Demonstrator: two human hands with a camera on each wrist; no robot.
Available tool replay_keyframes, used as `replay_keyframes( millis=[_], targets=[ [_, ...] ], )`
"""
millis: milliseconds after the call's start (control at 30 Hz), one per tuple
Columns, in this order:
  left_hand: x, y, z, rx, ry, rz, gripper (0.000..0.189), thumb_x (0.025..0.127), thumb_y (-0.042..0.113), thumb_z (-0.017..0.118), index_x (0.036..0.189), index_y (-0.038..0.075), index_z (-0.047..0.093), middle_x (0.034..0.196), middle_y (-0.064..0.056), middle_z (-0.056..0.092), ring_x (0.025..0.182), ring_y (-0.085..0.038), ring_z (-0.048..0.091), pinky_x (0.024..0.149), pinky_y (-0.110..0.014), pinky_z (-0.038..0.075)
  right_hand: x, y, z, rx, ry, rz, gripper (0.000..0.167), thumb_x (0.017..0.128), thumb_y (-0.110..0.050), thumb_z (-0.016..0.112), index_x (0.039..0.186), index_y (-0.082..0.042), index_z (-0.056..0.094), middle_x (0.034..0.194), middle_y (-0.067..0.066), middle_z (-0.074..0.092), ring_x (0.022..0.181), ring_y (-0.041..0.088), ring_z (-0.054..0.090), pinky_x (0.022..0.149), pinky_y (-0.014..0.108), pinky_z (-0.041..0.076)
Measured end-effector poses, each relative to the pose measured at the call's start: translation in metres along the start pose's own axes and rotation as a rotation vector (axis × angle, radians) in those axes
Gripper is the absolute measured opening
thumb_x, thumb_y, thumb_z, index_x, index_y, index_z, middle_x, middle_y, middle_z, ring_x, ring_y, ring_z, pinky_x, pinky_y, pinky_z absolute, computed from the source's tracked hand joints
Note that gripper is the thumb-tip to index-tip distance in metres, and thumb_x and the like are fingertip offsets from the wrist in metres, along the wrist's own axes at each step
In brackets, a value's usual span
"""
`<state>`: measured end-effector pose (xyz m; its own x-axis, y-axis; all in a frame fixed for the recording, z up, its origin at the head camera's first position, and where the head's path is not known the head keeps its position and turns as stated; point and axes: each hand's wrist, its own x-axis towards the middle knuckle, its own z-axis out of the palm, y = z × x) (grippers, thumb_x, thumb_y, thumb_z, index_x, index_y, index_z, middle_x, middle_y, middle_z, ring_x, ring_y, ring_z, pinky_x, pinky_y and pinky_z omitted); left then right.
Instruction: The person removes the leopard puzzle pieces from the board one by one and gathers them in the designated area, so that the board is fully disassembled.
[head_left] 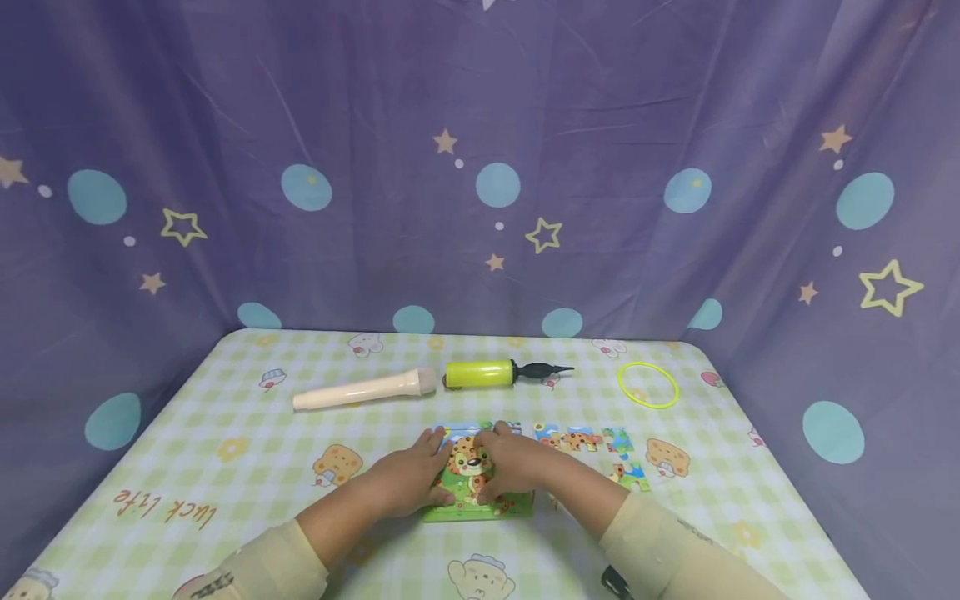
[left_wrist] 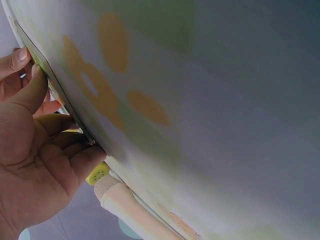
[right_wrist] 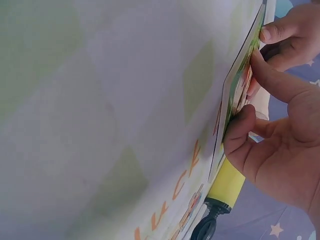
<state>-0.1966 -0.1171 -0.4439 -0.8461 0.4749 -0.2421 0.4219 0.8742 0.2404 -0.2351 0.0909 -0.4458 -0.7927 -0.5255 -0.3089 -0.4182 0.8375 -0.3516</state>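
Assembling appeared well advanced: leopard puzzle (head_left: 467,483) on the table (head_left: 262,500) looked mostly filled, loose pieces (head_left: 581,440) left to its right. Left hand (head_left: 408,478) touched it, fingers relaxed; right hand (head_left: 519,463) lay over it, any grip could not be told.

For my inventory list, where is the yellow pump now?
In the head view, the yellow pump lies centrally on the far part of the table, just right of the pale microphone.
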Motion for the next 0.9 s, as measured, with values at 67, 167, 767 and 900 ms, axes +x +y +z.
replay_keyframes(
  millis=[67, 167, 767, 900],
  targets=[
    [0.0, 0.0004, -0.0006, 0.0, 0.002, 0.003, 0.083, 0.091, 0.051, 0.062, 0.151, 0.0, 0.035, 0.161, -0.02, 0.021, 0.149, -0.038, 0.021, 0.114, -0.05, 0.035, 0.0007, 0.0015, 0.0001, 0.01, -0.002, -0.007, 0.076, 0.074, -0.05, 0.081, 0.135, -0.021, 0.046, 0.121, 0.003, 0.049, 0.1, 0.02, 0.06, 0.082, 0.036, 0.054],
    [-0.0003, 0.0005, -0.0007, 0.003, 0.006, 0.004, 0.083, 0.091, 0.051, 0.062, 0.151, 0.0, 0.034, 0.161, -0.02, 0.021, 0.149, -0.038, 0.021, 0.114, -0.05, 0.035, 0.001, 0.0028, -0.0006, 0.038, -0.01, -0.015, 0.074, 0.074, -0.049, 0.082, 0.132, -0.022, 0.045, 0.117, 0.0, 0.048, 0.097, 0.017, 0.059, 0.08, 0.033, 0.053],
    [-0.0019, 0.0029, -0.0029, 0.002, 0.006, -0.002, 0.084, 0.089, 0.051, 0.065, 0.15, 0.0, 0.036, 0.161, -0.02, 0.022, 0.148, -0.038, 0.022, 0.111, -0.05, 0.039, -0.0021, 0.0046, 0.0017, 0.222, 0.024, 0.004, 0.079, 0.072, -0.04, 0.087, 0.129, -0.025, 0.033, 0.121, 0.001, 0.047, 0.079, 0.014, 0.056, 0.067, 0.03, 0.049],
    [-0.0014, 0.0018, -0.0019, 0.0, 0.009, -0.002, 0.084, 0.089, 0.051, 0.064, 0.15, 0.0, 0.036, 0.161, -0.02, 0.021, 0.149, -0.038, 0.021, 0.111, -0.049, 0.039, -0.0062, 0.0035, 0.001, 0.229, 0.036, -0.014, 0.079, 0.074, -0.04, 0.086, 0.13, -0.025, 0.033, 0.12, 0.0, 0.048, 0.075, 0.015, 0.056, 0.065, 0.03, 0.049]
  ],
)
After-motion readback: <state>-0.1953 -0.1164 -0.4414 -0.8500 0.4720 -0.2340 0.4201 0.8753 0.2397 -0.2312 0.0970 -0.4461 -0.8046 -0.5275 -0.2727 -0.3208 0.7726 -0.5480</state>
